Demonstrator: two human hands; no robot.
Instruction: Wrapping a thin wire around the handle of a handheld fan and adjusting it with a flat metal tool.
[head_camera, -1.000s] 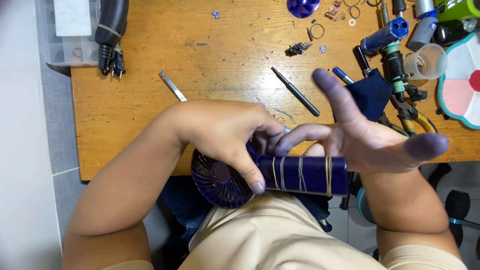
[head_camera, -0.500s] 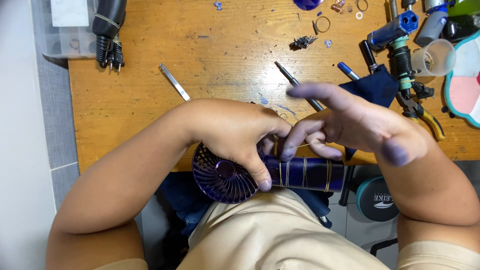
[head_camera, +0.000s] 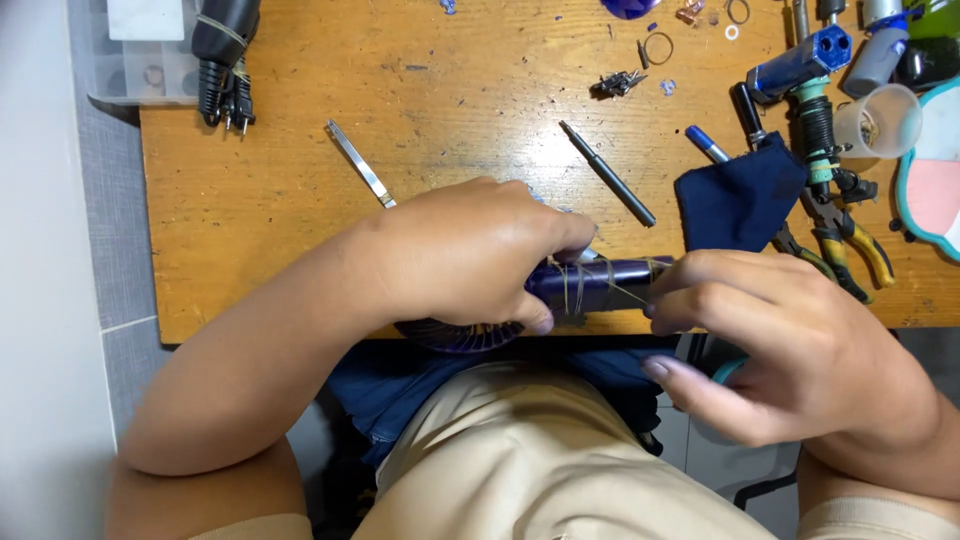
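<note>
My left hand (head_camera: 470, 255) grips a dark purple hand-held fan (head_camera: 590, 285) at the neck, where the handle meets the round grille head (head_camera: 460, 337). The fan lies sideways at the front edge of the wooden table (head_camera: 300, 200), above my lap. Thin rubber bands circle the handle. My right hand (head_camera: 770, 340) pinches the handle's right end with fingertips on a band or thin string there. The grille is mostly hidden under my left hand.
On the table lie a metal strip (head_camera: 358, 162), a black pen-like tool (head_camera: 607, 172), a dark blue cloth (head_camera: 740, 195), pliers with yellow grips (head_camera: 850, 250), a blue-capped tool (head_camera: 800, 62), a clear cup (head_camera: 878, 122), small metal parts (head_camera: 620, 82), and a black cable bundle (head_camera: 225, 50) by a plastic box (head_camera: 140, 55).
My right hand dropped from an open, raised pose over the table and closed its fingertips on the handle's right end. The fan shifted slightly up toward the table edge.
</note>
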